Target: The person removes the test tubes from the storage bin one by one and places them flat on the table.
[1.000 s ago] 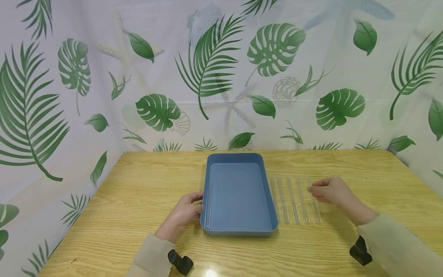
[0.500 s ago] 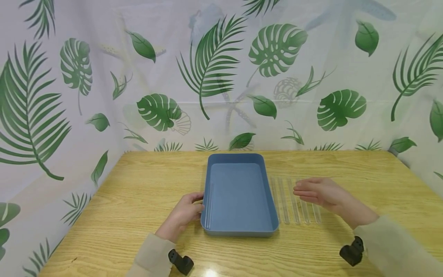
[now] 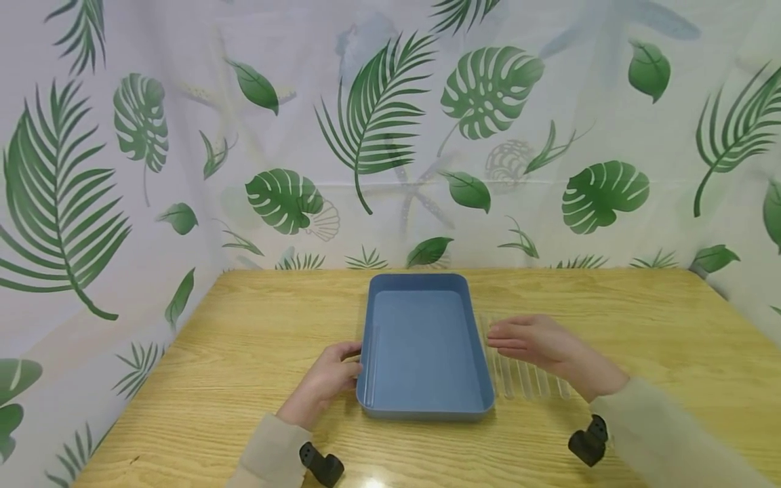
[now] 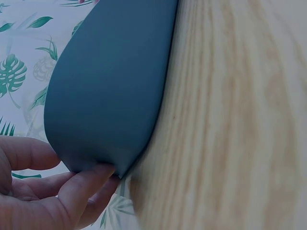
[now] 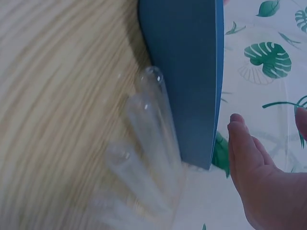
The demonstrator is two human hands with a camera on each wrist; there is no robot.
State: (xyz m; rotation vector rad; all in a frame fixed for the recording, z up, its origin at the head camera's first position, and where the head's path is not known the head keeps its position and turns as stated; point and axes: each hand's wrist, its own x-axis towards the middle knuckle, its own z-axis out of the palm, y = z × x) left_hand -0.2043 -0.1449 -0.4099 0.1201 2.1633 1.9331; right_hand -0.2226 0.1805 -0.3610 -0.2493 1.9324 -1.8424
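Observation:
A blue rectangular tray (image 3: 427,352) sits on the table, with one clear test tube (image 3: 371,379) lying along its left inner wall. My left hand (image 3: 326,376) touches the tray's outer left side near the front corner; in the left wrist view, its fingertips (image 4: 103,171) rest against the wall. Several clear test tubes (image 3: 526,381) lie side by side to the right of the tray. Above their far parts hovers my right hand (image 3: 537,342), fingers fairly straight and together, holding nothing. The right wrist view shows the rounded tube ends (image 5: 152,74) close by the tray wall.
Underneath is a light wooden table (image 3: 262,318). A white curtain (image 3: 390,224) printed with green leaves stands behind it and along the left side. Each sleeve carries a small black camera, one of them (image 3: 588,442) at the right wrist.
My right hand has moved left from the rightmost test tube across the row toward the tray, and its fingers have straightened. The left hand has stayed at the tray's side.

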